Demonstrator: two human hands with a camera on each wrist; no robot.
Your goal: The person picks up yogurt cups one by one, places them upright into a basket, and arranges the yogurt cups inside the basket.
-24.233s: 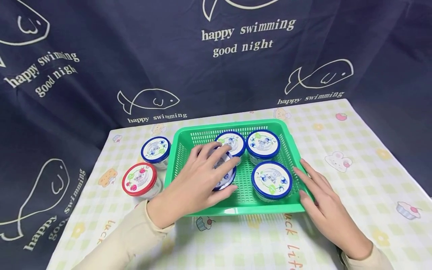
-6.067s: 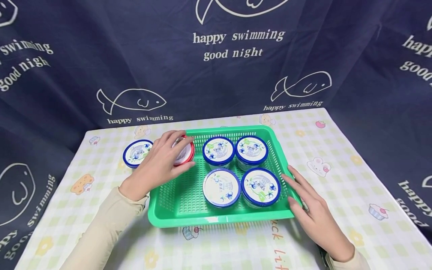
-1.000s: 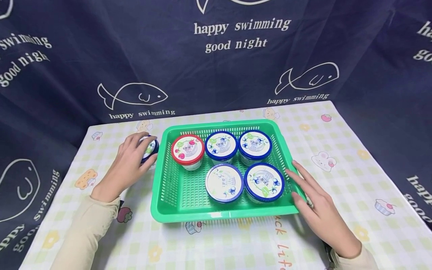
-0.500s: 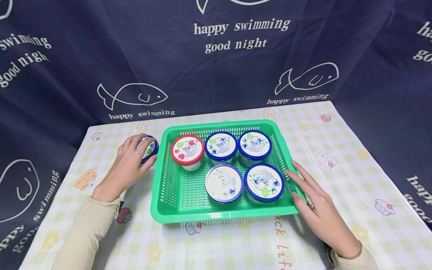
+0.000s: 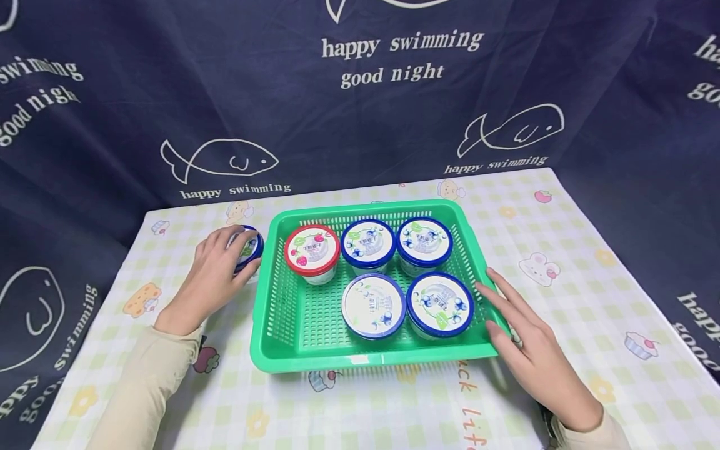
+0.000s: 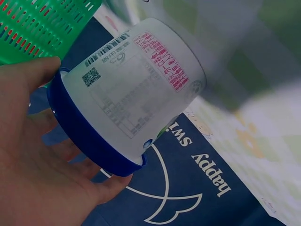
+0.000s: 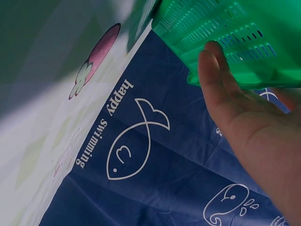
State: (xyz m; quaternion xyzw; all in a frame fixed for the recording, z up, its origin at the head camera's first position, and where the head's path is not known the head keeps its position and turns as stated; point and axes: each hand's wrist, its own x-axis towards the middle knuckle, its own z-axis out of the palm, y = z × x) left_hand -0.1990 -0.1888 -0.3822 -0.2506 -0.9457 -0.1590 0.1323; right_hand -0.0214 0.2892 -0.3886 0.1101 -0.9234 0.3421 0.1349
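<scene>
Beside the basket's left end, my left hand [image 5: 216,269] grips a tub with a blue lid [image 5: 252,245]. In the left wrist view the fingers and thumb curl around the lid of that white tub [image 6: 134,82], which shows a barcode and red print. The green basket [image 5: 360,360] holds a red-lidded tub [image 5: 312,249] at the back left. With it are several blue-lidded tubs, among them a front middle one [image 5: 374,306] and a front right one [image 5: 440,304]. Fairly straight fingers of my right hand [image 5: 540,350] touch the basket's right wall.
A checked cloth with printed pictures covers the table [image 5: 585,300]. Behind it hangs a dark blue curtain [image 5: 388,125] with fish drawings and lettering. The basket's front left part shows bare slotted floor [image 5: 317,325].
Since the oldest frame, the red-lidded tub has gone from the table into the basket's back left. My left hand has come from there to the outside tub. Over the last second, almost nothing moves.
</scene>
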